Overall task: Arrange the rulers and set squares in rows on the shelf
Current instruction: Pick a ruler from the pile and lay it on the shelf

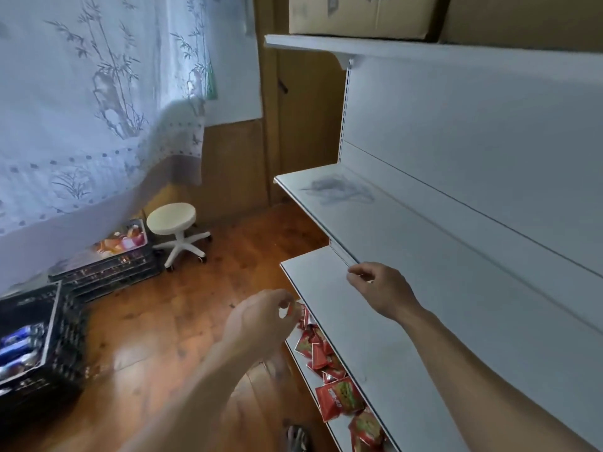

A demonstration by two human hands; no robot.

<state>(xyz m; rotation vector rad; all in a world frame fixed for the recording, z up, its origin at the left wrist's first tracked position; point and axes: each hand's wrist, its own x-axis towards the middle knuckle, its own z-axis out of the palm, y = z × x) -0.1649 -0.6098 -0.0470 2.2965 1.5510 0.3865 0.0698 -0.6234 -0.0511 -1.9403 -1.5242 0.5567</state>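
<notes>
A faint pile of clear rulers and set squares (pixel 339 190) lies at the left end of the middle white shelf (pixel 408 230). My right hand (pixel 380 290) hovers over the lower shelf (pixel 342 321) with thumb and forefinger pinched on the near end of a thin clear ruler (pixel 342 254), which runs back toward the shelf's rear edge. My left hand (pixel 261 318) hangs at that shelf's front edge, fingers curled together. Whether it holds anything clear is impossible to tell.
Red snack packets (pixel 329 373) lie on the shelf below. Cardboard boxes (pixel 359 14) sit on the top shelf. On the wooden floor to the left stand a white wheeled stool (pixel 176 230) and stacked black crates (pixel 107 265) under a curtain.
</notes>
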